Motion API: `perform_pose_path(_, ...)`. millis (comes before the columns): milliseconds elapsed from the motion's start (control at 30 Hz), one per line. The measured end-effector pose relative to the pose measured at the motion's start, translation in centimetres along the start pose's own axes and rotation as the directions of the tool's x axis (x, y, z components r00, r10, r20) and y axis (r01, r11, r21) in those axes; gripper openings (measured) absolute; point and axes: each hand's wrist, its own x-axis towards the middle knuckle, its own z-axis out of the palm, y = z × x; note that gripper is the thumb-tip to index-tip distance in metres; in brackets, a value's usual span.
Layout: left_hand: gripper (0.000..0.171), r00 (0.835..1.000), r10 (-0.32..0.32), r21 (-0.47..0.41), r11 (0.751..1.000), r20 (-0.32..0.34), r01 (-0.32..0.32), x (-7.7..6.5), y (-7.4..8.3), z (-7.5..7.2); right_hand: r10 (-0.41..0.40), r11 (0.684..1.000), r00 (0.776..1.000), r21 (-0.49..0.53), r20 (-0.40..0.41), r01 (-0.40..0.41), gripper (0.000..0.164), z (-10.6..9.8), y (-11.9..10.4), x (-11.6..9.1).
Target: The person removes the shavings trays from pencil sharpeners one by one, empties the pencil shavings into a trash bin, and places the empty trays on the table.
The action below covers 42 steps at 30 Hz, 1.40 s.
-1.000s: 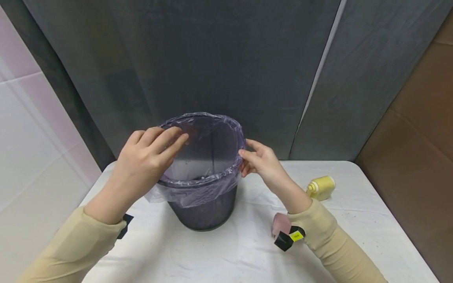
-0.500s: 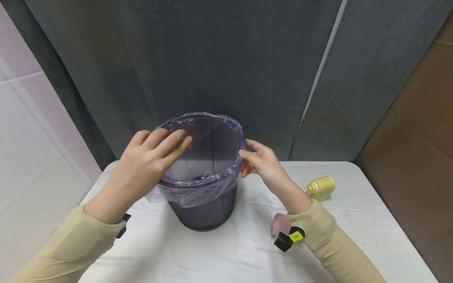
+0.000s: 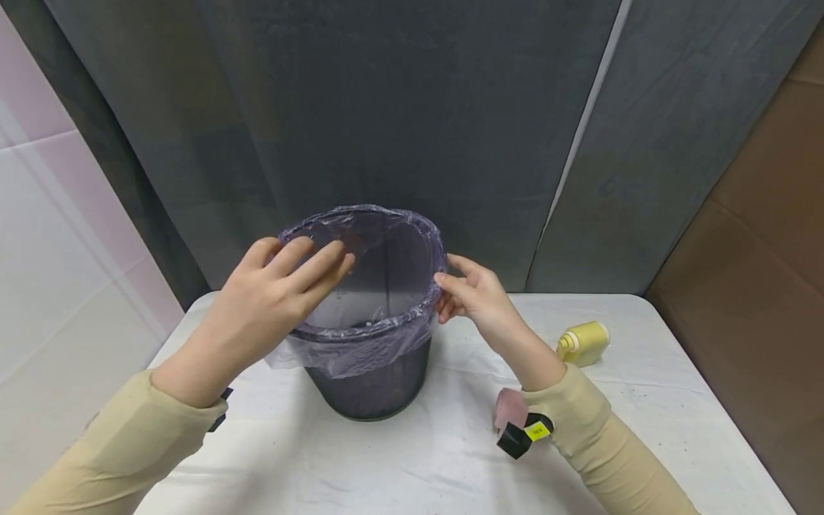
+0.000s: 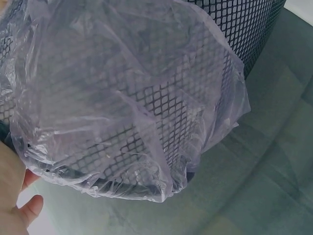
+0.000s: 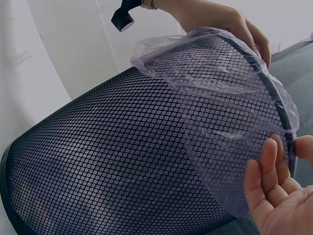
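A dark mesh bin (image 3: 367,395) is standing upright on the white-covered tabletop (image 3: 450,465), left of its middle and closer to the far edge, with its mouth facing up. A thin, translucent purple bag (image 3: 360,357) is lining the bin, folding outward over the rim and hanging loosely in wrinkles down the outside. The right hand (image 3: 476,293) is pinching the bag at the bin's right side, its thumb pressing at the rim and its fingers curling against the outside. The left hand (image 3: 270,297) is hanging over the bin's left side, its fingers bending loosely and standing slightly apart above the opening; the head view is hiding its thumb, and whether the palm is touching the rim, I cannot tell. A yellow bottle (image 3: 586,343) is lying on its side near the tabletop's far right corner. Nearer the right forearm, a pink object (image 3: 511,408) is sitting between the bin and the right edge, and a beige sleeve (image 3: 599,436) and a black wrist device (image 3: 515,440) with a yellow label are partly covering it. Dark grey fabric (image 3: 412,129) is hanging behind the far edge, and a brown panel (image 3: 759,286) is rising beyond the right edge.
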Motion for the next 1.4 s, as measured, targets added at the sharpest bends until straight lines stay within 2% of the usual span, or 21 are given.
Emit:
perform_pose_path(200, 0.072, 0.999, 0.03, 0.013, 0.999, 0.035, -0.031, 0.06, -0.05, -0.1, -0.009, 1.0, 1.0, 0.008, -0.001, 0.009, 0.051, 0.04, -0.02, -0.06)
perform_pose_path(433, 0.074, 0.998, 0.062, 0.02, 0.998, 0.018, -0.062, 0.11, 0.0, -0.11, -0.018, 1.0, 1.0, 0.021, 0.0, 0.018, 0.05, 0.1, -0.01, -0.09)
perform_pose_path(667, 0.072, 0.994, 0.08, 0.054, 0.995, 0.077, -0.084, 0.14, -0.14, -0.15, -0.02, 0.999, 1.0, 0.035, -0.009, 0.02, 0.051, 0.18, 0.05, -0.04)
perform_pose_path(1167, 0.073, 0.983, 0.14, 0.119, 0.981, 0.122, -0.155, 0.06, -0.22, -0.43, -0.02, 0.998, 1.0, 0.06, -0.015, 0.021, 0.051, 0.5, 0.24, 0.07)
perform_pose_path(1400, 0.074, 0.985, 0.135, 0.115, 0.982, 0.104, -0.147, 0.17, -0.28, -0.39, -0.015, 0.998, 1.0, 0.068, -0.026, 0.016, 0.053, 0.57, 0.3, 0.15)
